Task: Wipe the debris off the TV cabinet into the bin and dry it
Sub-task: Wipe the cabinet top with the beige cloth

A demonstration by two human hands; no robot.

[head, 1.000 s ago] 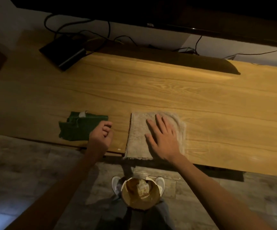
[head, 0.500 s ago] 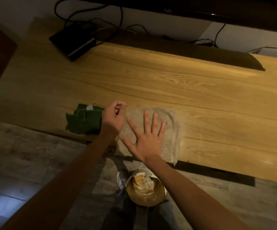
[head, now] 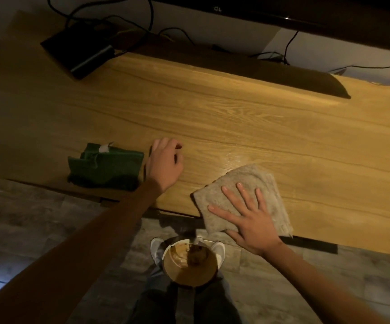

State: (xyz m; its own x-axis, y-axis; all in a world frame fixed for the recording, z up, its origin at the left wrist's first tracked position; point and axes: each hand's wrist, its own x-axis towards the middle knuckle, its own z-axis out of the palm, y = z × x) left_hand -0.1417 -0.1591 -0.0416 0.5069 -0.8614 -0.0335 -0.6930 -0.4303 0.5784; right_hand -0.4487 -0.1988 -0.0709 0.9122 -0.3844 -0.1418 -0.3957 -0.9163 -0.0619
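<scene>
Two hands have parted: flat right hand (head: 247,220) slid the beige terry cloth (head: 243,195) rightward; left hand (head: 164,163), loosely curled and empty, released it.

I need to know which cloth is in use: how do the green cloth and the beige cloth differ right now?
The green cloth lies folded and untouched; the beige cloth is spread flatter under the right hand's straight fingers. The green cloth sits wholly on the cabinet top; the beige cloth overhangs its front edge. The left hand rests between them. Both lie near the front edge.
</scene>
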